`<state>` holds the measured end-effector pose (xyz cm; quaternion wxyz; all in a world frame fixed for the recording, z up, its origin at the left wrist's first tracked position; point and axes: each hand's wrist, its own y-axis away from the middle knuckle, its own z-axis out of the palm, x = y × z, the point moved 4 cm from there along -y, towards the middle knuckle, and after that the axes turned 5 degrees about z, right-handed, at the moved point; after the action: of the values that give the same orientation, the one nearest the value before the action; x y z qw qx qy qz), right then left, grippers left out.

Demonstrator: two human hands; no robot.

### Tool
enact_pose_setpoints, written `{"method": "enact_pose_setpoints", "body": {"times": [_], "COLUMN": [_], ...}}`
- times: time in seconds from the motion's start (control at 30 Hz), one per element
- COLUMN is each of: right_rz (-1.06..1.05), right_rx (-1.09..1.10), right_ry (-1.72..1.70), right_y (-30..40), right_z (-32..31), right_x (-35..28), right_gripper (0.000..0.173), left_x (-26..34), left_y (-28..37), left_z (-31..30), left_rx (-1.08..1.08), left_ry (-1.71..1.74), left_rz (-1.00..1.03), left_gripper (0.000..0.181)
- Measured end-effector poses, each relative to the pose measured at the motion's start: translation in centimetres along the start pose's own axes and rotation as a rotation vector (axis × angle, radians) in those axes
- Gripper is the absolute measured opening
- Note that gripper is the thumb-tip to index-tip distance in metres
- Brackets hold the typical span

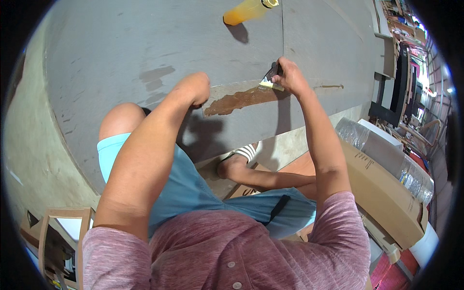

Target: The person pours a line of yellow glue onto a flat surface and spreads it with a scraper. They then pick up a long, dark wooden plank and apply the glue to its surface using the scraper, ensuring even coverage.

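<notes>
My right hand (pixel 290 77) grips a dark-handled putty knife (pixel 270 77), its wide edge coated with pale yellow paste. The blade touches the right part of a long strip (pixel 226 88) on the grey panel (pixel 152 40). A ragged brown, wet-looking patch (pixel 237 101) covers much of this strip. At the strip's left end, my left hand (pixel 195 88) is curled with its knuckles up. Its fingertips are hidden, so I cannot tell whether they pinch the strip's edge. Beyond my hands, a translucent bottle (pixel 246 12) of yellow-orange stuff is on the panel.
A straight seam (pixel 282 32) crosses the panel. To its right lies a thin brown streak (pixel 328 86). My bare knee (pixel 121 117) rests on the panel. A long cardboard box (pixel 380 192) and a plastic-wrapped roll (pixel 391 156) lie at right, a wooden frame (pixel 44 239) at lower left.
</notes>
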<state>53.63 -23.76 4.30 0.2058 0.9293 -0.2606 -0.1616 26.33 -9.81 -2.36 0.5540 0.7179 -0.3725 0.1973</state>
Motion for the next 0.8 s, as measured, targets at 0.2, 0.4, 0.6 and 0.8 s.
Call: {"method": "enact_pose_setpoints", "body": {"times": [0.2, 0.4, 0.6, 0.8], "right_rz": [0.056, 0.178, 0.162, 0.317], "right_rx": [-0.031, -0.037, -0.083, -0.01], "right_ry": [-0.009, -0.081, -0.001, -0.119], "right_y": [0.8, 0.5, 1.2, 1.4], "right_z": [-0.8, 0.5, 0.8, 0.5], "right_x": [-0.8, 0.5, -1.5, 1.7], "right_gripper": [0.047, 0.048, 0.047, 0.056], "left_x": [-0.1, 0.4, -0.4, -0.5], "left_y": [-0.7, -0.4, -1.2, -1.7], "left_z": [0.5, 0.4, 0.8, 1.1], "left_rx": [0.07, 0.068, 0.046, 0.083], "left_ry": [-0.14, -0.125, -0.176, -0.184], "left_rz": [0.025, 0.009, 0.002, 0.033], "left_gripper": [0.023, 0.021, 0.024, 0.029]}}
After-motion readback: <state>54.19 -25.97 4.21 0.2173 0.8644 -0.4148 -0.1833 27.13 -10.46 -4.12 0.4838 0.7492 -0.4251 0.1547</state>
